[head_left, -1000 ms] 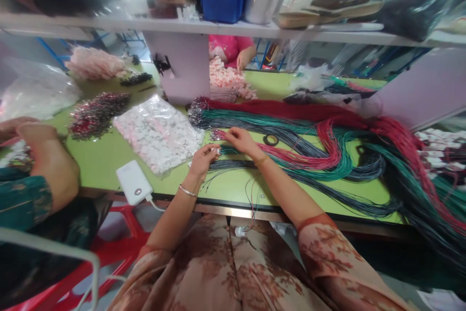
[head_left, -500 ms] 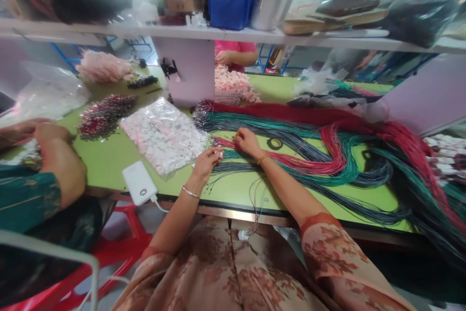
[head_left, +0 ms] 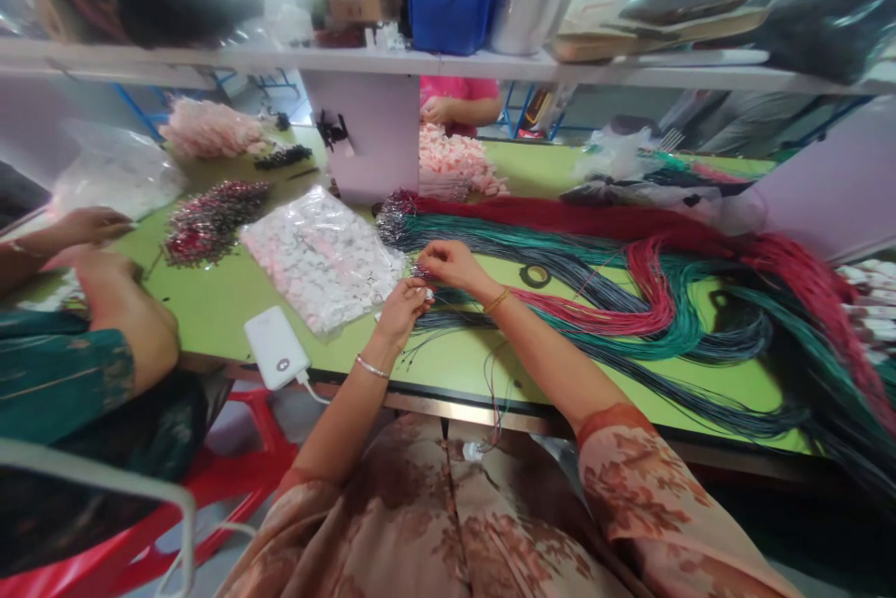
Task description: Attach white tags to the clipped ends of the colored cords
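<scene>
My left hand (head_left: 400,313) pinches a small white plastic connector (head_left: 428,294) between thumb and fingertips. Just above and to the right, my right hand (head_left: 452,264) is closed over the left ends of the red wires (head_left: 581,313); what its fingertips grip is hidden. Green wires (head_left: 682,323) and dark grey wires (head_left: 630,374) run rightward in long bundles beside the red ones. A wired white connector (head_left: 473,451) hangs at the table's front edge, against my clothing. A clear bag of white connectors (head_left: 326,257) lies left of my hands.
A black tape roll (head_left: 536,275) lies behind my right wrist. Left of me are a white power bank (head_left: 274,348), a pile of dark red terminal-ended pieces (head_left: 210,223) and a co-worker's arm (head_left: 133,299). A shelf (head_left: 280,62) with a blue bin (head_left: 454,10) crosses above.
My right hand has moved left along the red wires to their ends, close to my left hand. My left hand still holds the white connector. The co-worker's far hand has shifted.
</scene>
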A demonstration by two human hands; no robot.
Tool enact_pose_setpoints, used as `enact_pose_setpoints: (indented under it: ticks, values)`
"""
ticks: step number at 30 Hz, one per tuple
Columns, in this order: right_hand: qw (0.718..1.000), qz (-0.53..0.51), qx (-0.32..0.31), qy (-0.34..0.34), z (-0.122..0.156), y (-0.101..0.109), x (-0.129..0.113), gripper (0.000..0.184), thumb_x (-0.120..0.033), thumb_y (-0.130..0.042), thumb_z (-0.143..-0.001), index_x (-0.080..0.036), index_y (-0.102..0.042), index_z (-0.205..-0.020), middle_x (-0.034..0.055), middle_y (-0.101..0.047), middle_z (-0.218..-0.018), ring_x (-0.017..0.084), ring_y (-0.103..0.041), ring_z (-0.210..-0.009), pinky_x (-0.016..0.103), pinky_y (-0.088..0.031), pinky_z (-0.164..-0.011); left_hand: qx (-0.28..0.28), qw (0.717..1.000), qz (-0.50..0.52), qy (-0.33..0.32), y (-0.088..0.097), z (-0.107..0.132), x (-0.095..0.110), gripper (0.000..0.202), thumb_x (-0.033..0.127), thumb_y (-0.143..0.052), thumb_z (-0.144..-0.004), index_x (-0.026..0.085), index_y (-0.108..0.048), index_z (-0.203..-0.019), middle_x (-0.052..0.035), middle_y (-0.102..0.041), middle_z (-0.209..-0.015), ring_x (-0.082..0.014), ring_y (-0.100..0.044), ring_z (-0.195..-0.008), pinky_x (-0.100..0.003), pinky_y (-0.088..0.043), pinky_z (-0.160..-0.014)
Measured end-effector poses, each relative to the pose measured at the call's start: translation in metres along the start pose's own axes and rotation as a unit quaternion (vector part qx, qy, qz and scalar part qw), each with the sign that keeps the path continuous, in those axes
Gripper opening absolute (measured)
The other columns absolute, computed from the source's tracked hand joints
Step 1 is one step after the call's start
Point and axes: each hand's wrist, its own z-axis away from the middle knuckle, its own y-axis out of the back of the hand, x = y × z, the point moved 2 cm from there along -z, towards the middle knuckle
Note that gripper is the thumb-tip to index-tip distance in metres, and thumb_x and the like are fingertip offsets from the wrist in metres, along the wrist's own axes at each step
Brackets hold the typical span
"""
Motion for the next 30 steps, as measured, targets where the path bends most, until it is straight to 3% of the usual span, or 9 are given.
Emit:
enact_pose_setpoints:
  ticks: [7,13,21,30]
  values:
    - [0.998,-0.027,0.029,-0.044,0.042,0.013,0.002,0.025,-0.041,-0.061,-0.073,-0.016,-0.062,-0.070,-0.0052,-0.043,-0.054,0.009,-0.032,-0.053,0.023,-0.027,-0.053,-0.019,0.999,0.036,0.012,-0.001,0.000,0.001,0.031,0.025,-0.076,-0.068,0.017,-0.056,-0.090,-0.0029,-0.069,-0.089,-0.0083,-0.059,-0.069,-0.022,-0.045,-0.065]
    - [0.999,-0.022,0.028,-0.026,0.070,0.010,0.003,0.020,-0.037,-0.058,-0.074,-0.018,-0.055,-0.070,-0.0059,-0.039,-0.054,0.009,-0.032,-0.052,0.023,-0.029,-0.053,-0.039,0.997,0.062,0.029,-0.002,0.000,-0.001,0.029,0.023,-0.079,-0.066,0.016,-0.058,-0.086,-0.0031,-0.069,-0.087,-0.0086,-0.058,-0.068,-0.022,-0.046,-0.065]
    - [0.995,0.076,0.026,0.052,0.076,0.006,0.002,0.009,-0.026,-0.054,-0.075,-0.018,-0.054,-0.072,-0.0042,-0.048,-0.055,0.009,-0.037,-0.050,0.023,-0.029,-0.052,-0.036,0.996,0.074,0.038,0.002,-0.004,-0.004,0.021,0.020,-0.075,-0.071,0.014,-0.060,-0.085,-0.0037,-0.068,-0.083,-0.0087,-0.057,-0.064,-0.023,-0.046,-0.063]
    - [0.994,0.080,0.024,0.068,0.077,0.005,0.010,0.006,-0.022,-0.053,-0.074,-0.018,-0.054,-0.070,-0.0039,-0.048,-0.055,0.009,-0.038,-0.049,0.022,-0.030,-0.051,-0.026,0.999,0.025,0.015,-0.002,-0.001,-0.003,0.024,0.024,-0.079,-0.069,0.013,-0.063,-0.082,0.0003,-0.062,-0.072,-0.0065,-0.054,-0.059,-0.019,-0.042,-0.057]
